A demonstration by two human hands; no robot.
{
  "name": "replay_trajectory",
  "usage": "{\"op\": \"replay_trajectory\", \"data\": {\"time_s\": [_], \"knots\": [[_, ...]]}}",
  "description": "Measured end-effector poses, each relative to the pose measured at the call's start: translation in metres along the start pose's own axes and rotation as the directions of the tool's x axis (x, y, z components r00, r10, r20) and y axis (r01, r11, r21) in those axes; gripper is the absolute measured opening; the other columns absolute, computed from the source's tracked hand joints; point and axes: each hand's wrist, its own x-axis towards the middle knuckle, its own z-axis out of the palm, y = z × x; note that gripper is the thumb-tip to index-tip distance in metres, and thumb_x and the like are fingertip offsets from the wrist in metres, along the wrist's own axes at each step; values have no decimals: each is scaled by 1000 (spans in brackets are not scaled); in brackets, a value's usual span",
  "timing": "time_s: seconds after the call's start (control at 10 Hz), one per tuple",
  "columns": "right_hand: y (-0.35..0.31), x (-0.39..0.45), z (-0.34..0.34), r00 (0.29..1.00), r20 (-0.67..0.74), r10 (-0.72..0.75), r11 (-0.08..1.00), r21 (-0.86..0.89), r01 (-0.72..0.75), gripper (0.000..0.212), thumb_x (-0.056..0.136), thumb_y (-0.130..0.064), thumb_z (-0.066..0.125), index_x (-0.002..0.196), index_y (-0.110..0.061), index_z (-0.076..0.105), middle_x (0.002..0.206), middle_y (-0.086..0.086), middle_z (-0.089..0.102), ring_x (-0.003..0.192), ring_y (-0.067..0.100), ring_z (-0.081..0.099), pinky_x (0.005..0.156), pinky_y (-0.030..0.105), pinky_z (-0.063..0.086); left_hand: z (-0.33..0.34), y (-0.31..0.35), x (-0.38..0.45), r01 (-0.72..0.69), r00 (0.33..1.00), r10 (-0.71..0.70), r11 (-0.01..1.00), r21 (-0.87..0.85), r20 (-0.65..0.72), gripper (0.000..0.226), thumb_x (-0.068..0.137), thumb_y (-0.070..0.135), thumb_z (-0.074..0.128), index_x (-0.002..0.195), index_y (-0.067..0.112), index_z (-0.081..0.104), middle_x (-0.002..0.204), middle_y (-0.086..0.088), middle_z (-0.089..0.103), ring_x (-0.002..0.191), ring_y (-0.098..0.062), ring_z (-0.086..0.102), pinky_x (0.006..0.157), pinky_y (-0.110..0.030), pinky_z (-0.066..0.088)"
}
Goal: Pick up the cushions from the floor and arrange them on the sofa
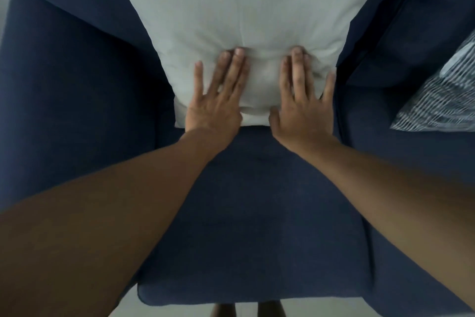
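A plain white cushion [239, 13] leans upright against the backrest of the navy blue sofa [257, 201], its lower edge resting on the seat. My left hand [218, 95] lies flat on the cushion's lower left, fingers spread. On the lower right my right hand [303, 95] presses flat too, denting the fabric. Neither hand grips anything. A second cushion [442, 101], white with dark stripes, lies on the sofa at the right edge, partly cut off by the frame.
The sofa's left armrest [64, 85] rises beside the white cushion. Pale floor [123, 304] shows below the seat's front edge, and my feet [246, 310] stand there.
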Motion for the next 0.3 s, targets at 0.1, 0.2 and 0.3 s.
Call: {"op": "replay_trajectory", "data": {"time_s": [0.1, 0.2, 0.3], "knots": [[12, 0, 0, 998, 35, 42, 999, 16, -43, 98, 98, -35, 55, 171, -5, -2, 180, 14, -6, 167, 31, -1, 127, 73, 9, 7, -28, -12, 66, 993, -68, 998, 20, 97, 105, 105, 40, 48, 157, 13, -39, 170, -7, -37, 163, -28, -18, 116, -59, -29], [19, -11, 1, 976, 118, 183, 980, 53, -190, 98, 99, -36, 53, 171, -7, -7, 179, 16, -12, 166, 37, 0, 126, 74, 11, 13, -40, -41, 188, 952, -178, 982, -16, 251, 102, 105, 51, 40, 159, 11, -36, 171, -10, -34, 163, -30, -18, 118, -61, -24], [26, -38, 3, 885, 310, 346, 921, 67, -384, 93, 101, -35, 49, 170, -9, -7, 179, 15, -13, 166, 39, 3, 126, 75, 13, 16, -43, -82, 308, 860, -201, 937, -163, 470, 98, 104, 52, 39, 163, 16, -30, 176, -9, -23, 165, -30, -7, 129, -61, -6]]}}
